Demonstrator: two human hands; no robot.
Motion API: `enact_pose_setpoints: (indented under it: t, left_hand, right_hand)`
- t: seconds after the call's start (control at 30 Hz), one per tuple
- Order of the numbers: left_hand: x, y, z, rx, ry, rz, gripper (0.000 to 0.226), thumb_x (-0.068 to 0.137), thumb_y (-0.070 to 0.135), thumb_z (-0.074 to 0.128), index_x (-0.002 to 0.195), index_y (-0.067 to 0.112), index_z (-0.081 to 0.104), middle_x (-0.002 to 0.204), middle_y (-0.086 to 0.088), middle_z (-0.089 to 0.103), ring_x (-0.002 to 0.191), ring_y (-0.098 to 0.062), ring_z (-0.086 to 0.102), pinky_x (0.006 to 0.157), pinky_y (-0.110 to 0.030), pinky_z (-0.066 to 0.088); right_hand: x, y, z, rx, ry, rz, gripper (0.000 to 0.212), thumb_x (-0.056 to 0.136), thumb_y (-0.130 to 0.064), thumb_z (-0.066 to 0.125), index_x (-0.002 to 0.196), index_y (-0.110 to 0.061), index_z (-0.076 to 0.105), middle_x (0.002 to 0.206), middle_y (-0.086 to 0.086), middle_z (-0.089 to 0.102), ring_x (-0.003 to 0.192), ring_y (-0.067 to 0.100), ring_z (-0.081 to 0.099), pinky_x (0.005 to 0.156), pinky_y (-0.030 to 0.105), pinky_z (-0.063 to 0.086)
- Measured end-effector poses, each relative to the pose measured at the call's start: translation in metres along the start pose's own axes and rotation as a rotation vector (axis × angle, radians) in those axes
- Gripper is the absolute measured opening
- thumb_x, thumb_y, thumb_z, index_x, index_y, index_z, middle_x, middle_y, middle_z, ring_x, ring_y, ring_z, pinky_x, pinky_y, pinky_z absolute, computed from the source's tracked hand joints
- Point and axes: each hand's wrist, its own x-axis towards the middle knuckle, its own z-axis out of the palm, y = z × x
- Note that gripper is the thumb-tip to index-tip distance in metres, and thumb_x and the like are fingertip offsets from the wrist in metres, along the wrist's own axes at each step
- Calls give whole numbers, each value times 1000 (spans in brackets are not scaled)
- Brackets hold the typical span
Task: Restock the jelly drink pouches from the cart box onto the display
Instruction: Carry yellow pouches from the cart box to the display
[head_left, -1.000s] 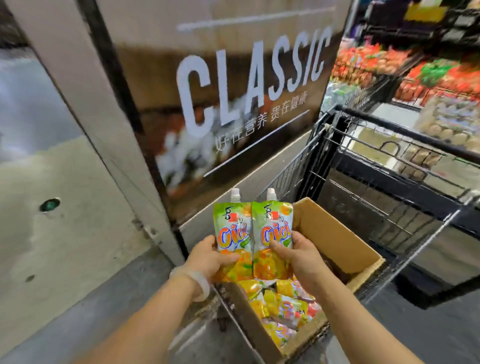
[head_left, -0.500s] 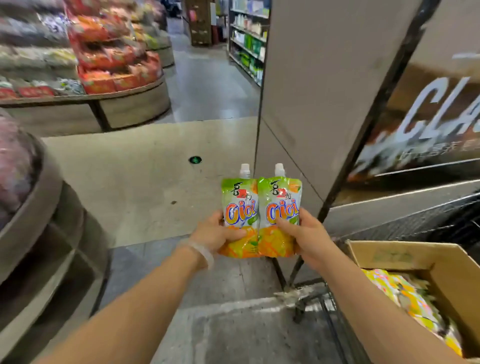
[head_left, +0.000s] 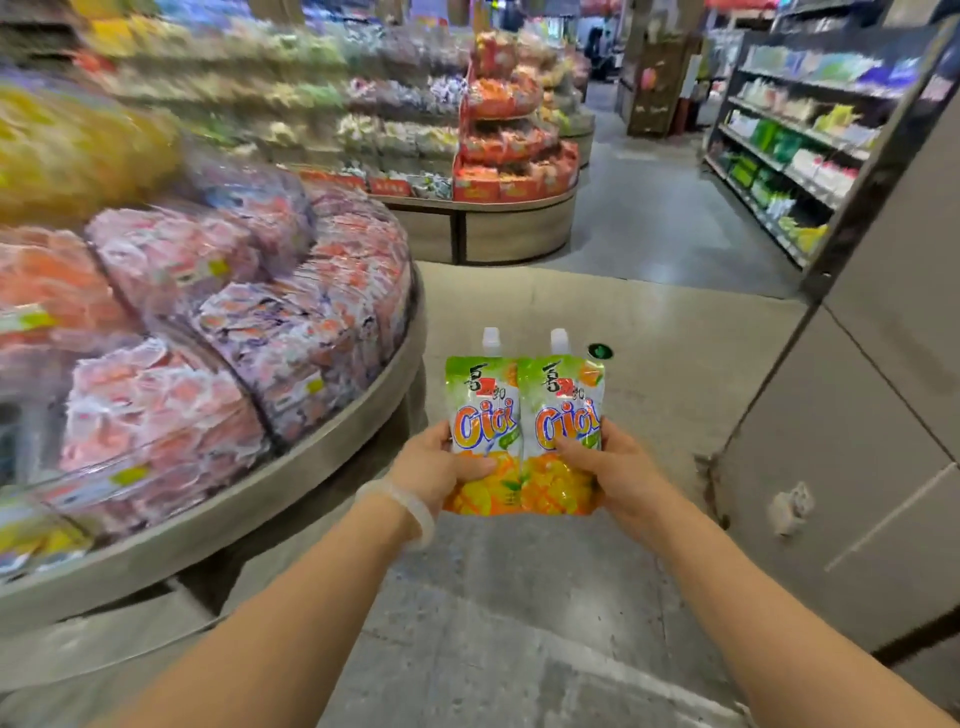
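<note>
- Two jelly drink pouches are held upright, side by side and touching: the left pouch (head_left: 483, 436) is grasped by the left hand (head_left: 441, 465), and the right pouch (head_left: 563, 436) is grasped by the right hand (head_left: 618, 467). In each hand the thumb is laid across the front of the pouch and the other fingers are hidden behind it.
- The pouches are carried in the air above the floor (head_left: 519, 597), just to the right of the round display (head_left: 322, 467). They are not yet placed on it.
- Each pouch is held only at its lower half. It is judged that a smooth, soft pouch can slide out of such a grip, and a fall to the floor can burst it or damage its white cap (head_left: 491, 338).
- The display is already packed tightly with pink and purple packs (head_left: 291, 332) up to the rim. If a pouch is pushed in by force, neighbouring packs can be moved out and can roll over the edge.
- No green and orange pouches of the same kind can be seen clearly on the near tier, and the far left part is blurred. The pouches can therefore be put in a wrong section.
- The cart box is not in view, so the remaining stock cannot be judged.
</note>
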Motion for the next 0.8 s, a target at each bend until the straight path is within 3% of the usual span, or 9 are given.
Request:
enact_pose_setpoints:
  t: [0.2, 0.3, 0.4, 0.5, 0.6, 0.7, 0.8]
  left_hand:
    - [-14, 32, -96, -136, 211, 45, 39, 78, -19, 59, 106, 7, 62, 84, -10, 73, 64, -24, 71, 59, -38, 60]
    - [-20, 48, -145, -186, 321, 77, 44, 77, -19, 60, 115, 4, 60, 95, -17, 72, 79, -33, 71, 72, -49, 59]
    - [-28, 61, -189, -200, 457, 88, 39, 78, -16, 62, 108, 8, 63, 103, -21, 70, 94, -41, 67, 84, -56, 53]
    - [-39, 67, -229, -230, 585, 135, 41, 76, -16, 63, 108, 9, 64, 95, -18, 72, 78, -32, 70, 74, -47, 58]
    - [-59, 67, -272, -266, 718, 138, 38, 76, -14, 65, 103, 12, 66, 93, -17, 73, 80, -32, 69, 78, -51, 55]
    - [-87, 66, -312, -323, 845, 154, 34, 76, -15, 63, 96, 13, 67, 79, -11, 74, 69, -26, 70, 65, -40, 60]
    - [-116, 69, -355, -350, 947, 158, 28, 79, -12, 62, 97, 9, 68, 93, -19, 70, 86, -32, 62, 90, -53, 49]
  right_hand:
    - [58, -4, 109, -81, -218, 4, 31, 84, -2, 62, 114, -10, 60, 97, 6, 71, 76, 17, 69, 63, 30, 59]
    - [88, -3, 164, -92, -339, 10, 32, 84, -1, 62, 116, -7, 59, 103, 10, 70, 81, 21, 69, 68, 34, 60]
    - [117, -1, 218, -114, -457, 31, 29, 83, -1, 63, 112, -7, 62, 103, 10, 72, 88, 25, 70, 77, 40, 59]
    - [137, 4, 275, -161, -575, 34, 26, 82, -2, 66, 107, -10, 63, 101, 10, 74, 91, 29, 69, 83, 44, 56]
    - [145, 18, 332, -197, -693, 56, 24, 84, 0, 64, 102, -16, 63, 102, 8, 72, 92, 28, 68, 88, 45, 54]
    - [142, 37, 391, -231, -803, 86, 24, 85, -1, 63, 100, -19, 62, 102, 5, 72, 97, 27, 67, 91, 47, 52]
    - [133, 56, 453, -249, -878, 93, 23, 85, 1, 62, 97, -19, 62, 98, 3, 71, 93, 25, 66, 93, 46, 51]
